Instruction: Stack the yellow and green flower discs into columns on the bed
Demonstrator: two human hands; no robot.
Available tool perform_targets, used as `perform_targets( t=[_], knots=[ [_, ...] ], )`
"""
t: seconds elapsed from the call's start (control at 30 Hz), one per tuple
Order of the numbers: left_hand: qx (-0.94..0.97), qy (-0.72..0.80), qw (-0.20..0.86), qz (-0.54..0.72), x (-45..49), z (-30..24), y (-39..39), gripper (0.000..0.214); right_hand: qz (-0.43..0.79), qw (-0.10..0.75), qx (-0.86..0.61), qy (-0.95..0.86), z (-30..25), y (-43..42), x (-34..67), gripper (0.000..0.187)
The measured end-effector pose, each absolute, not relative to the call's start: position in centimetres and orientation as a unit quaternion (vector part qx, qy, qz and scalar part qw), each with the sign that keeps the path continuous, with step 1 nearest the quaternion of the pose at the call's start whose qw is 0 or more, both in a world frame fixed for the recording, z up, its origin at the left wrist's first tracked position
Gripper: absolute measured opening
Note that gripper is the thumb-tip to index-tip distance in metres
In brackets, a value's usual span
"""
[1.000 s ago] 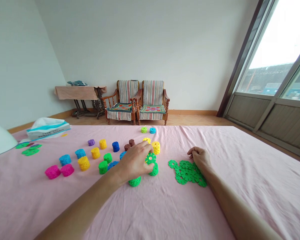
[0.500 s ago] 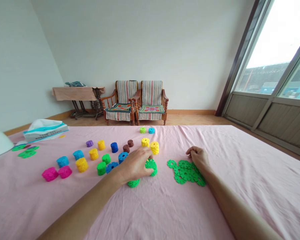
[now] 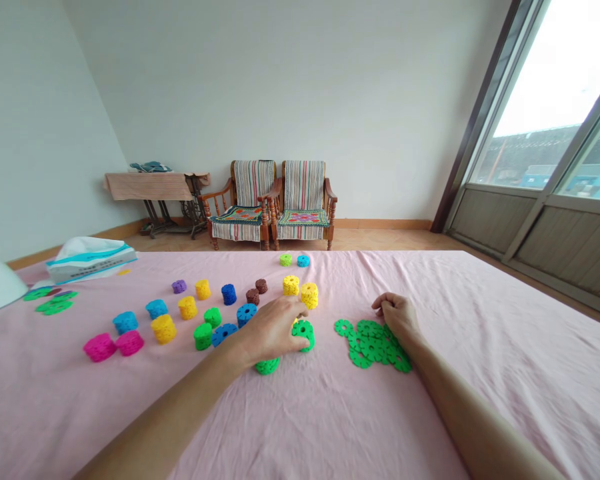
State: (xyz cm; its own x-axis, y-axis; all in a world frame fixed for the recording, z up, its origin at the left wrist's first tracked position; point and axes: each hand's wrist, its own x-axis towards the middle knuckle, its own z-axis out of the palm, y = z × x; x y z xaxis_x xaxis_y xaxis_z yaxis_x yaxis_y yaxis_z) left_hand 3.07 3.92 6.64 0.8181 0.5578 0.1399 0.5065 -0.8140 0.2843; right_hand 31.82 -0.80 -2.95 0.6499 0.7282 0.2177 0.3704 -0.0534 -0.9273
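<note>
At far left you have a tissue pack (image 3: 92, 263), its contents hidden, then stacks of notched discs (image 3: 164, 329) across the pink tablecloth (image 3: 330, 427). Your left hand (image 3: 274, 325) curves around a green disc stack (image 3: 305, 337) just nearer than a yellow stack (image 3: 309, 295), long axis vertical, holed face up; whether your fingers grip it, I cannot tell. Farther right, loose green discs (image 3: 374, 345) lie beside your right hand (image 3: 400, 317), its fingers curled, any hold hidden.

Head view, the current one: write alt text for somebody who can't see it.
A left hand reaches around a green stack on pink cloth, while the curled right hand lies beside loose green discs. More coloured stacks stand mostly to the left, with two chairs beyond.
</note>
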Motion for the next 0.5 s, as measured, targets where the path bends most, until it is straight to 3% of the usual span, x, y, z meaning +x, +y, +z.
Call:
perform_targets(
  t=[0.27,0.5],
  knots=[
    [0.951,0.274,0.107,0.096,2.80,6.18,4.00,0.040,0.155,0.559,-0.711,-0.397,-3.18,-0.69,31.90,0.022],
    [0.950,0.276,0.105,0.100,3.04,6.29,3.75,0.037,0.122,0.536,-0.720,-0.424,-2.77,-0.87,31.73,0.023]
  ],
)
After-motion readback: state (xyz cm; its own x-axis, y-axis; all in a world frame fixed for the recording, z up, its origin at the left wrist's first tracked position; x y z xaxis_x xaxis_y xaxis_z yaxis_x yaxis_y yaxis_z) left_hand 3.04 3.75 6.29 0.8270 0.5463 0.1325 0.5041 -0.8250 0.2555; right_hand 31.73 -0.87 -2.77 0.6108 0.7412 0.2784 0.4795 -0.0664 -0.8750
